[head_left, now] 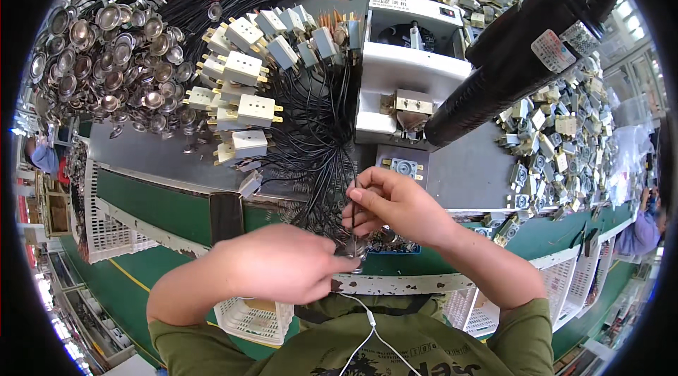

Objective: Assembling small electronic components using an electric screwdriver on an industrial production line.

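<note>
The right hand pinches a thin black wire upright between thumb and fingers, while the left hand, just below and touching it, is curled closed around the small round metal cap at the wire's lower end. Beyond both hands lie cream plastic connector blocks with black leads, and a white bench machine stands past the right hand.

— What sat on the bench?
— A heap of round metal caps lay far left, cream connector blocks beside them.
— And right?
— A white benchtop machine, a black ribbed hose, and piled small parts.
</note>
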Action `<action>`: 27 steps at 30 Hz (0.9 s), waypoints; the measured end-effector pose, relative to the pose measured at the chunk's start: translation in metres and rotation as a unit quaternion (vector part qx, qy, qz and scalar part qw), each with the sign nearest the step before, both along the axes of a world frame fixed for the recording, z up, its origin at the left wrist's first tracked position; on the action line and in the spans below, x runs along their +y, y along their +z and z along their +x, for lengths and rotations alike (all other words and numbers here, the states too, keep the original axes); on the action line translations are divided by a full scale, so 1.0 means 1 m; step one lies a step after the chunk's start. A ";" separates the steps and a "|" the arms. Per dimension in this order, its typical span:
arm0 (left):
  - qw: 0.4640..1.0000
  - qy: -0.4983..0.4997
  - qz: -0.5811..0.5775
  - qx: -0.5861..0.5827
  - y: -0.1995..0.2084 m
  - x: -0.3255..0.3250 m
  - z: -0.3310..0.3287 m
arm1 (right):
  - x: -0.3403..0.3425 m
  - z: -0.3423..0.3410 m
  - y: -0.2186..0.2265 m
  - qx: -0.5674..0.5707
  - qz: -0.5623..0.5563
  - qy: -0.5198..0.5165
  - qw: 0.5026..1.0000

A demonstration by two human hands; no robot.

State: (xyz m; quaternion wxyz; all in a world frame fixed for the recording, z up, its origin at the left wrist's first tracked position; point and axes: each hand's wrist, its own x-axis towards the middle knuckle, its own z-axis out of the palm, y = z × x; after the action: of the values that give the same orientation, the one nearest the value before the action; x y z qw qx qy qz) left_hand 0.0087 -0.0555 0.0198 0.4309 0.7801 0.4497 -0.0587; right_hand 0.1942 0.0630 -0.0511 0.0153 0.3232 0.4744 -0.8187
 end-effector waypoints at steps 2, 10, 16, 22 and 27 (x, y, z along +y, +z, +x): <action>0.999 -0.038 0.007 -0.001 -0.002 -0.006 0.009 | -0.006 -0.003 0.003 0.013 -0.037 -0.019 0.999; 0.997 -0.018 -0.040 -0.068 0.030 -0.010 0.016 | -0.003 0.011 0.031 0.017 0.042 0.002 0.999; 0.914 0.213 0.330 -0.107 -0.001 0.041 -0.004 | 0.009 0.046 0.041 -0.097 0.435 0.189 0.875; 0.902 0.177 0.390 -0.061 -0.041 0.076 0.004 | -0.007 0.068 0.014 -0.086 0.533 0.064 0.839; 0.904 0.134 0.389 -0.114 -0.049 0.083 0.018 | -0.018 0.076 0.009 -0.055 0.599 0.030 0.798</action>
State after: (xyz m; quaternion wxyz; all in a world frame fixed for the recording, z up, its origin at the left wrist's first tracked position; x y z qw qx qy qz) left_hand 0.0265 0.0274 -0.0293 0.1451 0.8194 0.4849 0.2691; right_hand 0.2707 0.0455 -0.0425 -0.1304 0.2982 0.8780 -0.3510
